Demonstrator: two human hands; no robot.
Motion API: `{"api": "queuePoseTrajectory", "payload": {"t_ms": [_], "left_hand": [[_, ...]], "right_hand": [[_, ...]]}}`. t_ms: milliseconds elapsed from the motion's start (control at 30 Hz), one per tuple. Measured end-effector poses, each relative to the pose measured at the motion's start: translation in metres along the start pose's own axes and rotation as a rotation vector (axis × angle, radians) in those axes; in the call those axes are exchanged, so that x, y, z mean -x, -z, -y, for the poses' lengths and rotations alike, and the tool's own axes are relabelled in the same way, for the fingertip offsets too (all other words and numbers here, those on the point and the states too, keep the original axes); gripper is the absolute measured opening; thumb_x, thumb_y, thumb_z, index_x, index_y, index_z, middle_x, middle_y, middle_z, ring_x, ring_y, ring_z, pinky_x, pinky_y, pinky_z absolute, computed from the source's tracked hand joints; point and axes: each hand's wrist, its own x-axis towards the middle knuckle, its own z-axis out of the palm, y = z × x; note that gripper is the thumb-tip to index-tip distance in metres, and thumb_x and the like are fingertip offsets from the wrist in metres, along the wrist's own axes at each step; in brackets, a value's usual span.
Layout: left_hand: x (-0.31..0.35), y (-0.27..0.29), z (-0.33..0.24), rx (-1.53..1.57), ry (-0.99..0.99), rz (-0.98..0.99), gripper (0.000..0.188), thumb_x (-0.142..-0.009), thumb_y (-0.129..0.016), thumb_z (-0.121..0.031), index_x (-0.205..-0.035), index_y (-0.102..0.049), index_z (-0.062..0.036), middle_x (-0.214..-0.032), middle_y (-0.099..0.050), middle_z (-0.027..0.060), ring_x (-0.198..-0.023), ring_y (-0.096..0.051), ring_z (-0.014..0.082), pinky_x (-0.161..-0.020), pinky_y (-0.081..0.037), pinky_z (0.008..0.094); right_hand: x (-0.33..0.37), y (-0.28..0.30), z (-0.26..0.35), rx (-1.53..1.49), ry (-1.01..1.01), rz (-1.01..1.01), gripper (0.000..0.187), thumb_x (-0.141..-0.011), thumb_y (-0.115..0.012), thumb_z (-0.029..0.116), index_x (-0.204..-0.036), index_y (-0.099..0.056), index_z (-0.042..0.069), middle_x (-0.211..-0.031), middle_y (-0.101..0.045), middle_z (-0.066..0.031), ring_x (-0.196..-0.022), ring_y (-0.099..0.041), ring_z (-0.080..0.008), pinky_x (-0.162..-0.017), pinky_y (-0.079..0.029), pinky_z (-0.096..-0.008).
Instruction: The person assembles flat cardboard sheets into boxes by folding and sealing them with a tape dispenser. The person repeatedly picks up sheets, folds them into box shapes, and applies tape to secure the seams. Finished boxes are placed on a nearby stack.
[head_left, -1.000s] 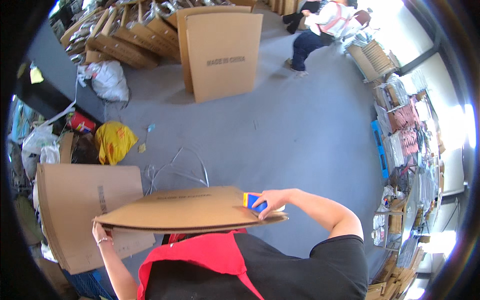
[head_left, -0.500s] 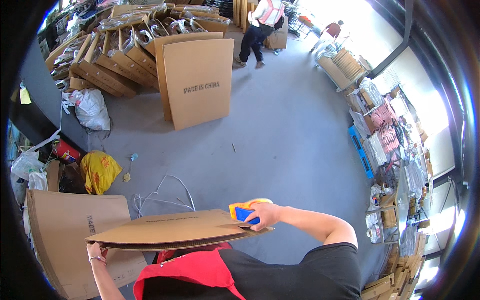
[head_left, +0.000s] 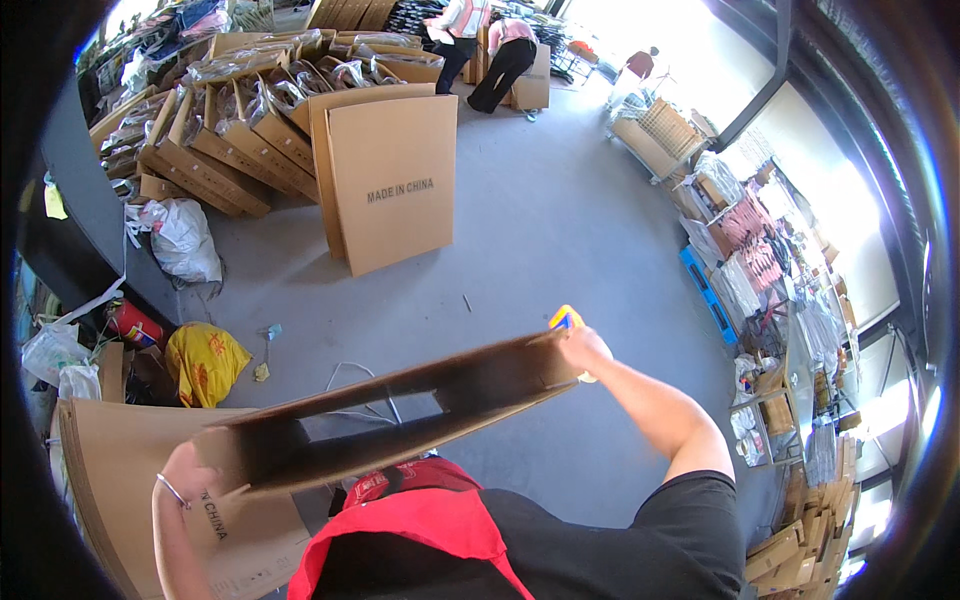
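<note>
A brown cardboard carton (head_left: 500,375) is held up in front of me, spread into an open sleeve with a dark inside; the floor shows through a gap in it. At its left end, my left hand (head_left: 193,470), a band around the wrist, is closed on the cardboard, slightly blurred. My right hand (head_left: 587,352) is at the raised right end, closed around a yellow and blue tape dispenser (head_left: 565,318), which it partly hides. Behind the left end, flat cartons (head_left: 130,435) lean in a stack.
Two upright cartons (head_left: 390,190) stand ahead, before rows of packed cartons (head_left: 240,120). A yellow bag (head_left: 205,362), a white sack (head_left: 185,240) and a fire extinguisher (head_left: 133,322) sit left. Loose strapping lies behind my carton. Shelves and a blue pallet (head_left: 708,295) line the right; people work far back.
The nearly flat carton has been spread open and tilted, its right end raised. My right hand has moved right and up with the tape dispenser. My left hand has risen slightly.
</note>
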Motion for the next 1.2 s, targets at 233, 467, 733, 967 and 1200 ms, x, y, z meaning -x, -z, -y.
{"api": "queuePoseTrajectory", "payload": {"t_ms": [233, 467, 733, 967, 1200], "left_hand": [[-0.105, -0.174, 0.031, -0.820, 0.217, 0.166, 0.053, -0.100, -0.051, -0.036, -0.127, -0.060, 0.0094, -0.139, -0.049, 0.0334, -0.124, -0.052, 0.0558, -0.107, -0.044, 0.0563], [-0.085, -0.197, -0.005, -0.363, 0.357, 0.219, 0.111, -0.090, -0.041, -0.085, -0.167, -0.021, -0.0065, -0.174, -0.005, 0.0235, -0.155, 0.011, 0.0559, -0.125, 0.006, 0.0627], [-0.106, -0.168, -0.008, -0.498, 0.287, 0.394, 0.098, -0.093, -0.028, -0.088, -0.153, -0.052, -0.0133, -0.160, -0.044, 0.0186, -0.156, -0.029, 0.0387, -0.126, -0.027, 0.0461], [-0.192, -0.160, 0.036, -0.671, 0.147, -0.083, 0.070, -0.097, -0.051, -0.068, -0.137, -0.066, -0.0138, -0.140, -0.066, 0.0120, -0.132, -0.059, 0.0375, -0.112, -0.045, 0.0485], [-0.226, -0.197, -0.017, -0.767, -0.804, -0.378, 0.043, -0.083, -0.076, -0.032, -0.125, -0.073, -0.0235, -0.145, -0.060, 0.0076, -0.135, -0.057, 0.0251, -0.114, -0.042, 0.0531]], "right_hand": [[-0.048, -0.041, 0.078, 0.535, 0.060, -0.086, 0.041, -0.098, -0.058, 0.029, -0.124, -0.073, 0.000, -0.140, -0.065, -0.0209, -0.126, -0.063, -0.0443, -0.099, -0.053, -0.0526], [-0.081, -0.020, 0.137, 0.704, 0.441, 0.359, 0.059, -0.100, -0.049, 0.054, -0.118, -0.078, 0.005, -0.131, -0.072, -0.0157, -0.121, -0.068, -0.0354, -0.100, -0.053, -0.0482], [-0.246, -0.075, 0.045, 0.370, 0.572, 0.761, 0.073, -0.077, -0.077, 0.073, -0.121, -0.075, 0.015, -0.120, -0.074, -0.0160, -0.109, -0.068, -0.0312, -0.093, -0.054, -0.0423], [-0.276, -0.103, 0.043, 0.103, 0.488, 0.941, 0.057, -0.086, -0.073, 0.060, -0.114, -0.077, 0.010, -0.113, -0.076, -0.0160, -0.105, -0.069, -0.0315, -0.089, -0.051, -0.0408], [-0.253, -0.127, -0.038, -0.762, 0.001, 0.893, 0.043, -0.084, -0.073, 0.048, -0.091, -0.077, 0.005, -0.079, -0.070, -0.0091, -0.077, -0.063, -0.0171, -0.076, -0.051, -0.0387]]}}
